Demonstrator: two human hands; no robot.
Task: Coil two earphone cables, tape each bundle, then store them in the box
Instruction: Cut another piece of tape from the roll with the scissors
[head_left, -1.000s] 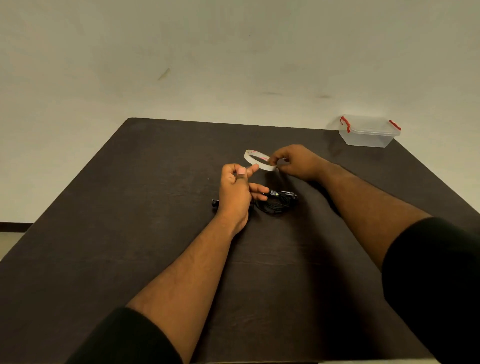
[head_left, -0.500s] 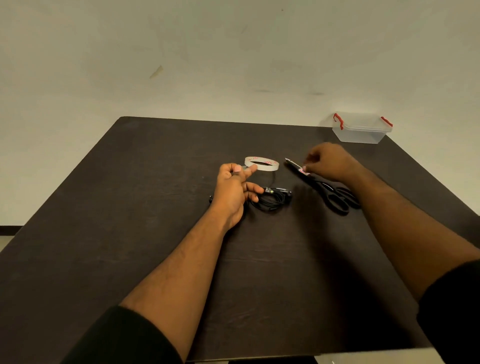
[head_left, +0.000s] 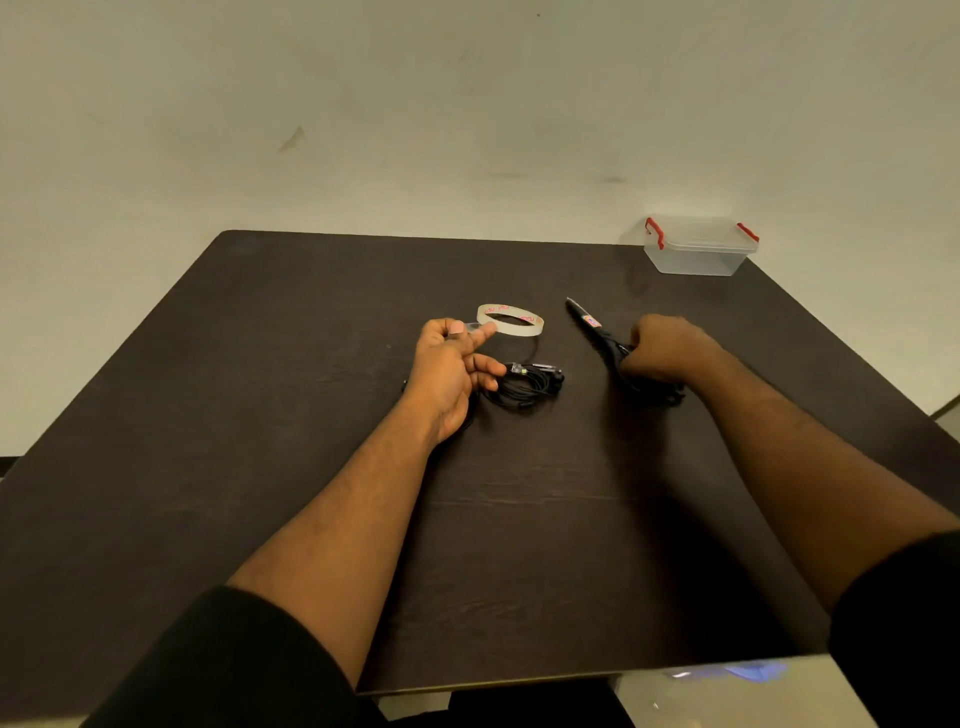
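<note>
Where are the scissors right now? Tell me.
In the head view, the scissors lie right of centre on the table, right of the tape roll, handles gripped by the right hand.

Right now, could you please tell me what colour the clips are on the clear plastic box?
Red clips, one at each end, seen in the head view.

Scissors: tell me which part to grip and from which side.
Grip the scissors by the handle loops, coming from the near side as the right hand does. The closed blades point away toward the table's far edge; the handles lie nearest.
</note>
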